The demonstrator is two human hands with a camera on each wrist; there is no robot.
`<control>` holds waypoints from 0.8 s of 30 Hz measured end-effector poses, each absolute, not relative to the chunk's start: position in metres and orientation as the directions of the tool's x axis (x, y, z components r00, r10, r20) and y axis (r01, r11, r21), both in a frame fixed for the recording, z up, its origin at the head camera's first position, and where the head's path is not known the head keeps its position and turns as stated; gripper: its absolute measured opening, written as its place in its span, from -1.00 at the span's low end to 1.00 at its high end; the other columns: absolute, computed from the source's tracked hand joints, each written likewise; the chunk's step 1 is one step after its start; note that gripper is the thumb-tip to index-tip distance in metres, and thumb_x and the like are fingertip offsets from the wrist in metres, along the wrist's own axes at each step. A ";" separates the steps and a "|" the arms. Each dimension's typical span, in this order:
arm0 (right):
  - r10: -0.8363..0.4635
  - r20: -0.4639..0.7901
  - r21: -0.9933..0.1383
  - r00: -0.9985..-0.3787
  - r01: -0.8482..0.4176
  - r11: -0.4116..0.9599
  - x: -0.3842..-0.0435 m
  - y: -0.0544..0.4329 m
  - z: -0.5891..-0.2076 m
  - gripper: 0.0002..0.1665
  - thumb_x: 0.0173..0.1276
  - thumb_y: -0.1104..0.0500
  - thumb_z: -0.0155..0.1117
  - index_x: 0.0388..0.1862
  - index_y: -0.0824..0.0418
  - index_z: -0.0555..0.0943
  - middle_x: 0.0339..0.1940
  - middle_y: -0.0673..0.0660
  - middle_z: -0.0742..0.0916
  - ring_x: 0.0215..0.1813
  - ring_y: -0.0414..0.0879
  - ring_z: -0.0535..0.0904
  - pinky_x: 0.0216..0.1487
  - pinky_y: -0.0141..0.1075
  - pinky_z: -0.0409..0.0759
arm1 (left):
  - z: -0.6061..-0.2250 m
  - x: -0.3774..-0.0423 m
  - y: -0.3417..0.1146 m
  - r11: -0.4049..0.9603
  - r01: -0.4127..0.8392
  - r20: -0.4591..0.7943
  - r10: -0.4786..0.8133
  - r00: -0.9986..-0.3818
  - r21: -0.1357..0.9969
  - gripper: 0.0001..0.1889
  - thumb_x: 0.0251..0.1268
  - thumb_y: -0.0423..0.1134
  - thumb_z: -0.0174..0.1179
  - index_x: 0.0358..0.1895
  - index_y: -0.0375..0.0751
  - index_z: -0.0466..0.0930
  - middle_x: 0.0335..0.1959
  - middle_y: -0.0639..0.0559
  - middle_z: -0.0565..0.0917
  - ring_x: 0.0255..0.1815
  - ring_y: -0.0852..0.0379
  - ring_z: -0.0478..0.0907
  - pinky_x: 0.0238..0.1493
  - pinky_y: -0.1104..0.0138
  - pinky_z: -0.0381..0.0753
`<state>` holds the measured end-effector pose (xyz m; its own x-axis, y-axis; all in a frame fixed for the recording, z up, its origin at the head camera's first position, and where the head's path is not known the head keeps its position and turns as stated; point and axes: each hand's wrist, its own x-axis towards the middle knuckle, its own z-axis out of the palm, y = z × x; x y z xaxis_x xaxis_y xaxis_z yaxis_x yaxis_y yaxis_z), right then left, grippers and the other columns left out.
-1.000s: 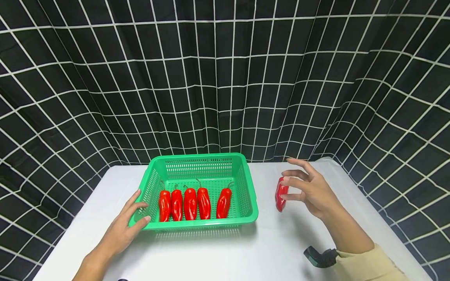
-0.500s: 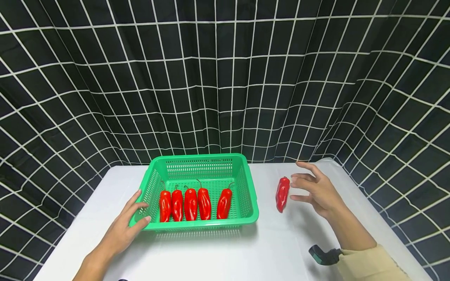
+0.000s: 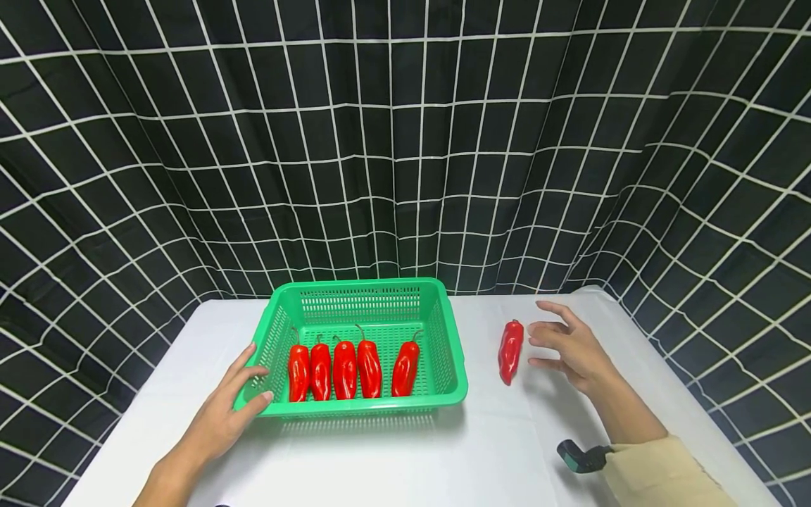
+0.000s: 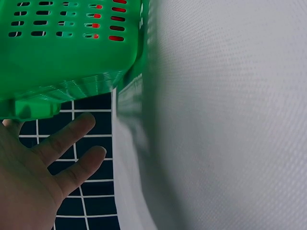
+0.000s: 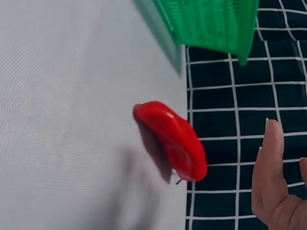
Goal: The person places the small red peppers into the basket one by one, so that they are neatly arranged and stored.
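A single red pepper (image 3: 510, 352) lies on the white tabletop to the right of the basket; it also appears in the right wrist view. Just right of that pepper, my right hand (image 3: 570, 348) hovers with its fingers spread and holds nothing. The green plastic basket (image 3: 348, 405) has several glossy red peppers inside, standing in a row with their stems toward the back. My left hand (image 3: 222, 405) is at the basket's left rim near the front corner, fingers apart. In the left wrist view the fingers (image 4: 76, 129) extend below the basket's rim.
White cloth covers the table (image 3: 380, 465). A black curtain with a white grid (image 3: 405, 141) hangs behind and on both sides. A dark strap-like device (image 3: 579, 458) sits at the right wrist beside a beige sleeve (image 3: 659, 472).
My right hand has let go of the pepper and drawn back to the right, with the pepper left on the table. The left hand and the basket look unmoved.
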<state>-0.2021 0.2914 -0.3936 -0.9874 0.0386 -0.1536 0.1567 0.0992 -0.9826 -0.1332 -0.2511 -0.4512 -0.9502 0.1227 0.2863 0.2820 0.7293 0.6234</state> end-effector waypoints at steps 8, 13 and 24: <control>0.050 -0.170 -0.977 -0.984 0.175 0.119 -0.209 0.295 -0.405 -0.12 0.34 0.13 0.30 0.52 0.08 0.07 0.24 0.39 0.39 -0.07 0.03 0.55 -0.19 0.02 0.64 | -0.449 -0.133 -0.250 0.728 0.294 0.300 0.127 -0.945 0.619 -0.68 0.33 -0.11 0.18 0.09 -0.09 0.51 0.52 -0.04 0.06 0.40 -0.36 0.12 0.05 -0.40 0.21; 0.050 -0.186 -0.975 -0.981 0.190 0.114 -0.212 0.296 -0.411 -0.10 0.33 0.14 0.30 0.53 0.07 0.06 0.26 0.40 0.38 0.10 0.25 0.46 -0.19 0.03 0.64 | -0.450 -0.133 -0.249 0.728 0.296 0.301 0.129 -0.945 0.618 -0.68 0.32 -0.12 0.19 0.09 -0.09 0.51 0.52 -0.03 0.06 0.40 -0.34 0.12 0.06 -0.39 0.22; 0.044 -0.191 -0.970 -0.981 0.196 0.146 -0.224 0.293 -0.426 -0.07 0.31 0.16 0.34 0.53 0.09 0.06 0.17 0.39 0.43 0.09 0.30 0.45 -0.16 0.07 0.62 | -0.451 -0.133 -0.251 0.729 0.294 0.298 0.128 -0.946 0.618 -0.68 0.33 -0.11 0.19 0.09 -0.09 0.51 0.52 -0.02 0.05 0.40 -0.35 0.11 0.05 -0.40 0.21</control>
<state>-0.2237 0.2927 -0.4261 -0.9805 0.0436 -0.1914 0.1958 0.1463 -0.9697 -0.1334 -0.2509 -0.4509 -0.9458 0.1284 0.2981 0.2938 0.7294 0.6178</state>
